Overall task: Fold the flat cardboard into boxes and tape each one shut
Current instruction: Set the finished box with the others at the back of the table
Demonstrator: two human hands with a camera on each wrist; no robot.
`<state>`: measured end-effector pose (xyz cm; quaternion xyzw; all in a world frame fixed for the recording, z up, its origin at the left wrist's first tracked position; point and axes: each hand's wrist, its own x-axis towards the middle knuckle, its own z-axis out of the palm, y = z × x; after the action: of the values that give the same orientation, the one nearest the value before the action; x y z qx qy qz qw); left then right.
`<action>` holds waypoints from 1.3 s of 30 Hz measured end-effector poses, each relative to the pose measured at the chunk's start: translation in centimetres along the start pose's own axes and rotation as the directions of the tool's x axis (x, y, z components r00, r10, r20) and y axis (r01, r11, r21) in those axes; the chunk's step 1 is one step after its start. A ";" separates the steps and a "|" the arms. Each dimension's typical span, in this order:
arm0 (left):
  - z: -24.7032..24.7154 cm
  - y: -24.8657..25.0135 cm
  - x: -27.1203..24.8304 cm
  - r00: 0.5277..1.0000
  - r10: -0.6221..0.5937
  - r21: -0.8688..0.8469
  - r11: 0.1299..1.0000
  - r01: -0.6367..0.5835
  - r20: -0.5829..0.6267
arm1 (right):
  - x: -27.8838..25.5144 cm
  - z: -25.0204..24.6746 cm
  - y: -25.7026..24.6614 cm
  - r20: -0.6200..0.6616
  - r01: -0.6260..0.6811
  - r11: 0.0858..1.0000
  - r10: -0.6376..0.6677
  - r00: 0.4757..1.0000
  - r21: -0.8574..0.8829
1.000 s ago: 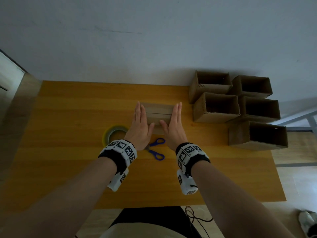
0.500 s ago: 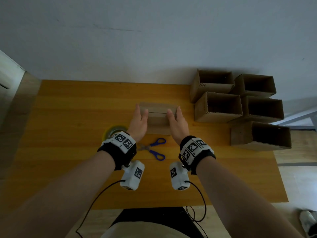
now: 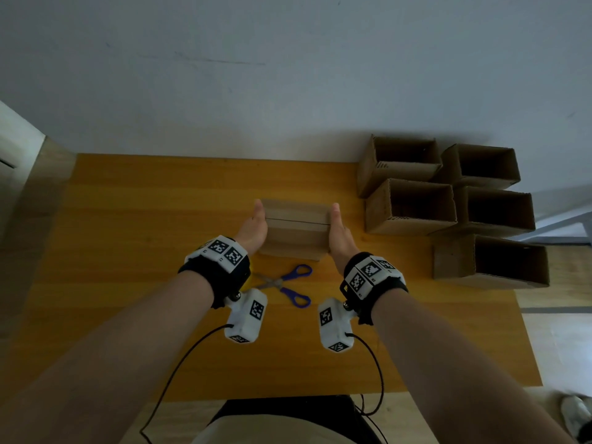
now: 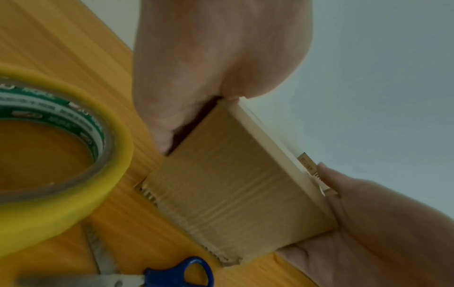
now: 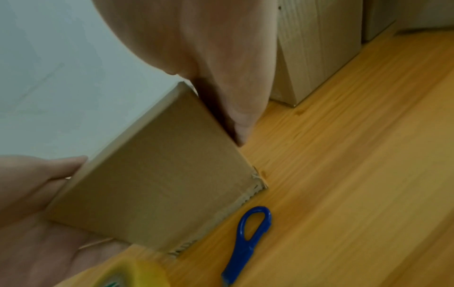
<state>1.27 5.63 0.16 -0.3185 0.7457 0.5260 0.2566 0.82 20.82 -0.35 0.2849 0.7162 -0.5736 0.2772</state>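
A small brown cardboard box stands at the middle of the wooden table, its top flaps folded down and meeting at a seam. My left hand presses flat against the box's left side, and my right hand presses flat against its right side. Fingers on both hands are straight and point away from me. In the left wrist view the box sits between my left palm and right hand. The right wrist view shows the box with its corrugated lower edge near the table.
A yellow tape roll lies just left of the box, mostly hidden by my left wrist in the head view. Blue-handled scissors lie in front of the box. Several open cardboard boxes stand grouped at the table's right back corner.
Both hands lay palm-down over the box top a second ago. They have since slid apart and turned, and now clasp the left and right sides.
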 end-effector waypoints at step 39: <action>-0.4 6.6 4.8 0.943 0.322 -0.093 0.940 -0.329 -0.084 | 5.2 -4.1 -6.5 -0.106 0.337 0.933 -0.350 0.931 -0.125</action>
<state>-6.90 5.91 0.91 -0.2218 0.7673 0.5889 0.1234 -7.72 24.16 1.01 0.1761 0.8003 -0.5556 0.1410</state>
